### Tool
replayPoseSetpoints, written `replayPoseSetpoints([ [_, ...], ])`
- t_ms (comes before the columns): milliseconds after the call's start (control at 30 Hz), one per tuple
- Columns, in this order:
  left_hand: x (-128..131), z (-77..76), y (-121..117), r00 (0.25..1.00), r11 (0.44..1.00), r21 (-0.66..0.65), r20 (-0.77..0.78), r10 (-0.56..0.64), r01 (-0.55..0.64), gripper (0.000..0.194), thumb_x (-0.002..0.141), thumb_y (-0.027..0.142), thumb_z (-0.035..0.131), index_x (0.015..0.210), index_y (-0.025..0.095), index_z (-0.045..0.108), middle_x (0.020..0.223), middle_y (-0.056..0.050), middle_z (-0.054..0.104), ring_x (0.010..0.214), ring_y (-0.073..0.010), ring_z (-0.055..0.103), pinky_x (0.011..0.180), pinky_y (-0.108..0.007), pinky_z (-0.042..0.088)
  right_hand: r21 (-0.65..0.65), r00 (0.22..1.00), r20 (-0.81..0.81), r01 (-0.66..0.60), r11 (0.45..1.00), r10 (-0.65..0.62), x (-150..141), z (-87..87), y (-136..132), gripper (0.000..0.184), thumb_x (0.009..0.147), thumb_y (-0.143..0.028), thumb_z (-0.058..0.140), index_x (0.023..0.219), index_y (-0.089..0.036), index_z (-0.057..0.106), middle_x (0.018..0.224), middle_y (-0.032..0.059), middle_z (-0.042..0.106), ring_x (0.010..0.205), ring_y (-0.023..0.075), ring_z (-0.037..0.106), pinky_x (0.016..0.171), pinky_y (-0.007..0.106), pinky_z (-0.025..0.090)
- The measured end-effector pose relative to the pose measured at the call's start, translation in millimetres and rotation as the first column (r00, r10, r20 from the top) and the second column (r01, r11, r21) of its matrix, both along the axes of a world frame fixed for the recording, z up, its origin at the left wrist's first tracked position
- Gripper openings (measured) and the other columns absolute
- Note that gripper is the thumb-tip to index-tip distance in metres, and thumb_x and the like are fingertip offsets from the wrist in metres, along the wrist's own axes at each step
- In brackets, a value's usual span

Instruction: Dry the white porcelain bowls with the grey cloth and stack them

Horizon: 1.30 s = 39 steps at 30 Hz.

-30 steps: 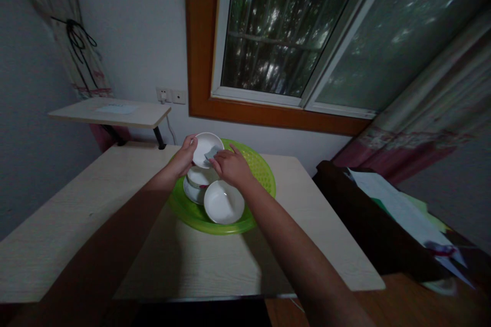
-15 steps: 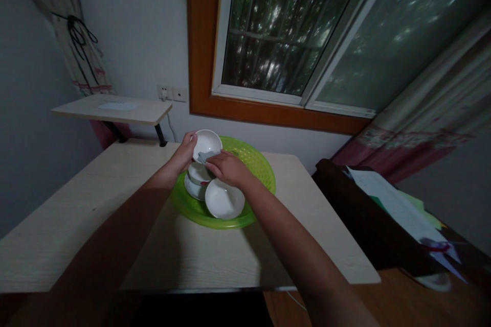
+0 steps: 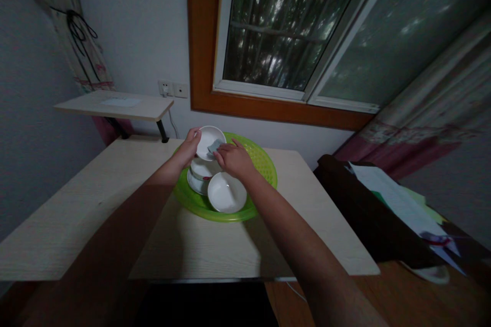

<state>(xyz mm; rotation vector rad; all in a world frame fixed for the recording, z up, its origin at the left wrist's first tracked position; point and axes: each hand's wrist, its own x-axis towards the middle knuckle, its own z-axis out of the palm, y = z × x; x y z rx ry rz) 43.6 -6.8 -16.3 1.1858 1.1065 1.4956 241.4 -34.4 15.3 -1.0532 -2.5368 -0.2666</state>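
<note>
My left hand (image 3: pixel 187 147) grips a white bowl (image 3: pixel 207 138) by its left side, tilted so its inside faces me. A grey-blue cloth (image 3: pixel 215 147) is pinched in my right hand (image 3: pixel 235 157) and touches the bowl's right inner side. Below them, a second white bowl (image 3: pixel 201 167) with a small red mark sits on other white dishware (image 3: pixel 195 184). To its right lies another white bowl (image 3: pixel 227 194), its inside showing. All of these rest in or above a round green plastic basket (image 3: pixel 264 163). My right fingertips are partly hidden.
The basket stands on a pale wooden desk (image 3: pixel 307 225). A raised shelf (image 3: pixel 115 104) holding a paper sheet is at the back left. Behind are a wall with sockets (image 3: pixel 172 89) and a window. A dark brown piece of furniture (image 3: pixel 345 204) with papers stands right of the desk.
My right hand and the cloth have shifted slightly right and up across the bowl, toward its right rim. The held bowl is slightly higher and further right in view.
</note>
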Motion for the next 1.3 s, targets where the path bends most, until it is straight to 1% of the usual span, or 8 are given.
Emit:
replayPoseSetpoints([
  [167, -1.6, -3.7, 3.6, 1.0, 1.0, 0.017, -0.006, 0.012, -0.012, 0.05, 0.093, 0.058, 0.05, 0.132, 0.026, 0.049, 0.104, -0.008, 0.064, 0.074, -0.0164, 0.058, 0.06, -0.026, 0.047, 0.013, 1.0, 0.014, -0.015, 1.0, 0.015, 0.4, -2.0, 0.1, 0.045, 0.108, -0.041, 0.036, 0.11, -0.016, 0.074, 0.118, 0.0121, 0.074, 0.118, 0.0209, 0.064, 0.122, 0.044, 0.024],
  [433, -4.2, -9.3, 8.3, 0.998, 0.994, 0.105, -0.034, 0.046, -0.042, 0.043, 0.094, 0.053, 0.052, 0.125, 0.023, 0.054, 0.108, -0.008, 0.063, 0.088, -0.0182, 0.06, 0.072, -0.026, 0.048, -0.171, 0.96, 0.004, -0.276, 0.946, 0.281, -3.4, -3.6, -4.2, 0.044, 0.109, -0.04, 0.033, 0.134, -0.02, 0.063, 0.133, 0.0054, 0.069, 0.124, 0.0175, 0.062, 0.119, 0.034, 0.031],
  [600, -2.4, -6.2, 7.2, 0.999, 0.996, 0.083, -0.011, 0.043, -0.042, 0.042, 0.095, 0.052, 0.051, 0.125, 0.023, 0.053, 0.106, -0.008, 0.064, 0.084, -0.0182, 0.06, 0.069, -0.026, 0.048, -0.183, 0.974, 0.016, -0.218, 0.959, 0.224, -2.1, -2.3, -1.4, 0.044, 0.109, -0.041, 0.033, 0.124, -0.022, 0.069, 0.126, 0.0049, 0.073, 0.119, 0.019, 0.065, 0.117, 0.038, 0.034],
  [700, -0.5, -3.4, 5.0, 1.0, 1.0, 0.018, -0.005, 0.014, -0.014, 0.044, 0.096, 0.053, 0.049, 0.129, 0.025, 0.051, 0.101, -0.008, 0.064, 0.076, -0.0177, 0.059, 0.062, -0.025, 0.046, -0.078, 0.995, 0.029, -0.091, 0.993, 0.094, -0.1, -2.3, 1.6, 0.047, 0.108, -0.043, 0.034, 0.108, -0.018, 0.075, 0.115, 0.0102, 0.076, 0.115, 0.0223, 0.066, 0.121, 0.045, 0.027],
  [800, -0.5, -3.0, 4.3, 1.0, 1.0, 0.012, 0.009, -0.003, 0.003, 0.044, 0.096, 0.054, 0.049, 0.13, 0.025, 0.05, 0.1, -0.008, 0.064, 0.074, -0.017, 0.058, 0.06, -0.024, 0.046, 0.03, 1.0, -0.004, -0.016, 0.999, 0.016, 0.6, -2.7, 1.9, 0.046, 0.107, -0.042, 0.037, 0.11, -0.014, 0.074, 0.119, 0.0142, 0.074, 0.126, 0.0243, 0.06, 0.124, 0.047, 0.02],
  [933, -3.5, -6.5, 6.7, 1.0, 0.996, 0.085, -0.025, 0.009, -0.007, 0.047, 0.095, 0.057, 0.049, 0.128, 0.023, 0.05, 0.105, -0.008, 0.063, 0.078, -0.0161, 0.059, 0.062, -0.024, 0.047, -0.013, 0.997, 0.037, -0.071, 0.997, 0.072, -1.1, -3.3, -1.4, 0.049, 0.107, -0.044, 0.035, 0.115, -0.014, 0.072, 0.121, 0.013, 0.074, 0.127, 0.0237, 0.06, 0.126, 0.047, 0.016],
  [1133, -6.2, -7.2, 7.9, 0.995, 0.992, 0.112, -0.082, 0.064, -0.054, 0.049, 0.095, 0.059, 0.048, 0.128, 0.022, 0.05, 0.11, -0.008, 0.063, 0.087, -0.0179, 0.061, 0.072, -0.028, 0.051, -0.199, 0.963, -0.01, -0.267, 0.943, 0.27, -2.2, -7.5, -2.3, 0.048, 0.106, -0.048, 0.038, 0.138, -0.02, 0.06, 0.139, 0.0073, 0.065, 0.13, 0.02, 0.059, 0.125, 0.042, 0.024],
  [1300, -6.2, -4.7, 5.6, 0.991, 0.989, 0.129, -0.1, 0.086, -0.073, 0.047, 0.096, 0.058, 0.045, 0.127, 0.023, 0.049, 0.11, -0.008, 0.064, 0.088, -0.0182, 0.061, 0.074, -0.029, 0.052, -0.159, 0.978, -0.032, -0.211, 0.965, 0.208, 0.0, -7.6, 2.0, 0.048, 0.108, -0.045, 0.032, 0.128, -0.019, 0.067, 0.13, 0.0073, 0.071, 0.126, 0.0211, 0.062, 0.123, 0.045, 0.027],
])
